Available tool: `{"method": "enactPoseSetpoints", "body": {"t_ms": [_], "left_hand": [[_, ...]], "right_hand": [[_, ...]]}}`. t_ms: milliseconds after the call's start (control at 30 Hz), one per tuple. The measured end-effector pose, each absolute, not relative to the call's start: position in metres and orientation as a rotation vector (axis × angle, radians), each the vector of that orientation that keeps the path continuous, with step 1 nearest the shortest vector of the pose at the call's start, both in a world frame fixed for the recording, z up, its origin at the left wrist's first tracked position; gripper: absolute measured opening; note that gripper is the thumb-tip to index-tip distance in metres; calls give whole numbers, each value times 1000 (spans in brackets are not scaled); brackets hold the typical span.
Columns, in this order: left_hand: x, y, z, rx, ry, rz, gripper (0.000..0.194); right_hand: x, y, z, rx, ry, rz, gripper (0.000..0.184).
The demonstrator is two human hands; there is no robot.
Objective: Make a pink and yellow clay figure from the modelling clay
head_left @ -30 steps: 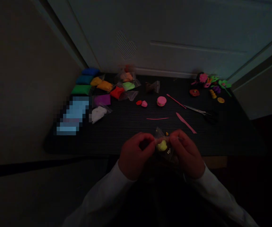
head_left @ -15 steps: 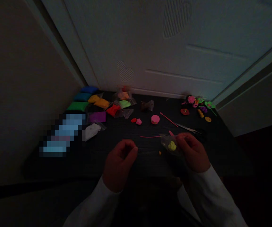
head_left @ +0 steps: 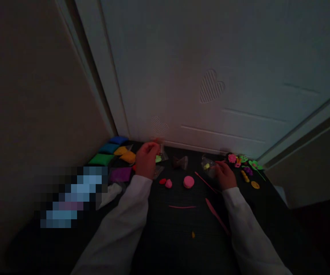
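My right hand (head_left: 225,175) pinches the edge of a clear plastic bag (head_left: 211,171) at the back right. A small lump of pale yellow clay (head_left: 206,166) sits inside that bag. Over the bagged clay at the back left is my left hand (head_left: 146,160), its fingers curled together beside a light green clay bag (head_left: 158,158); whatever they may hold is hidden. Between the hands lie a round pink clay piece (head_left: 188,182), a red lump (head_left: 162,181) and a pink lump (head_left: 168,184). A pink stick tool (head_left: 205,181) lies just left of my right hand.
Blue (head_left: 119,140), green (head_left: 101,159), purple (head_left: 120,174) and white (head_left: 111,194) clay packs lie left, near a pixelated bright panel (head_left: 73,196). Finished-looking clay shapes (head_left: 246,168) stand back right. A pink knife tool (head_left: 216,215), thin pink strip (head_left: 182,207) and yellow bit (head_left: 193,234) lie nearer.
Both hands have reached away from me toward the back of the table. The left went to the bags; the right carried the yellow clay bag back. The view has tilted up.
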State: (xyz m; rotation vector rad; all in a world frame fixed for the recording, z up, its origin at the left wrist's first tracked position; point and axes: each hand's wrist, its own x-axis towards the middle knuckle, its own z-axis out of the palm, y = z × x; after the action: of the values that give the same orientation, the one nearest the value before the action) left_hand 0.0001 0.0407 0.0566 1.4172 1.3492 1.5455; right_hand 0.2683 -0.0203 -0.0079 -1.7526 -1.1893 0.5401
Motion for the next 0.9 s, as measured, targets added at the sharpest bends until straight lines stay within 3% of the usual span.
{"method": "enactPoseSetpoints", "body": {"t_ms": [267,433,667,800,900], "left_hand": [[-41,41,34,2096,1425,850,22],[-54,25,26,2313,1412,551,46],[-50,33,23,2269,1493,703,25],[-39,31,26,2084,1461,903,37],[-26,21,28,1727,1122,929,42]], "right_hand": [[275,-27,-23,-1909,-1254,376,34],[273,-31,-15,-1943,-1291,224,48],[272,-41,1,-1888,-1324,56,39],[260,-50,17,-1817,-1368,29,30],[240,-60,31,-1730,-1493,123,27]]}}
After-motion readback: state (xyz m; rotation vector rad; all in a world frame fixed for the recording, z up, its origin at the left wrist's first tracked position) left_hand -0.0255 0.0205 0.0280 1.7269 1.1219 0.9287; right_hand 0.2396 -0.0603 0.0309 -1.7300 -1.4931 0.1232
